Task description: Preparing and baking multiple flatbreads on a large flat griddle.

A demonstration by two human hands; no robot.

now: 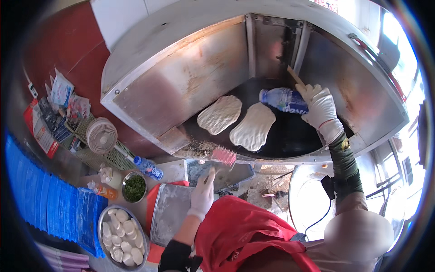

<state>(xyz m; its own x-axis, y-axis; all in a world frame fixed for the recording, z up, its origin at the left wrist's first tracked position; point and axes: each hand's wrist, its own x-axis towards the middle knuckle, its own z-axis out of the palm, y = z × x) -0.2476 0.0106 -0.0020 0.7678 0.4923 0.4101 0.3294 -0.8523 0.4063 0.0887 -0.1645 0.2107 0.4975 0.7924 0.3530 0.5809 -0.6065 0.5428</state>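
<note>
My left hand [203,197], in a white glove, grips a pink spiked roller [224,155] by its handle; the roller is at the front rim of the round black griddle [292,136]. Out over the griddle's right side, my gloved right hand [319,105] holds the base end of a clear plastic bottle [283,99] with a blue label. The bottle lies nearly level, its blue cap facing left. From the same hand a thin wooden stick [295,76] pokes out; its other end is hidden. Two flat pieces of pale dough, one left [220,115] and one nearer [253,126], lie apart on the griddle.
Metal guard panels [190,71] surround the griddle's back. At left stand a steel bowl of dough pieces [124,238], chopped greens [134,187], another blue-labelled bottle [148,168], a small fan [101,136] and stacked blue crates [57,204]. A metal tray [171,212] lies beside my left hand.
</note>
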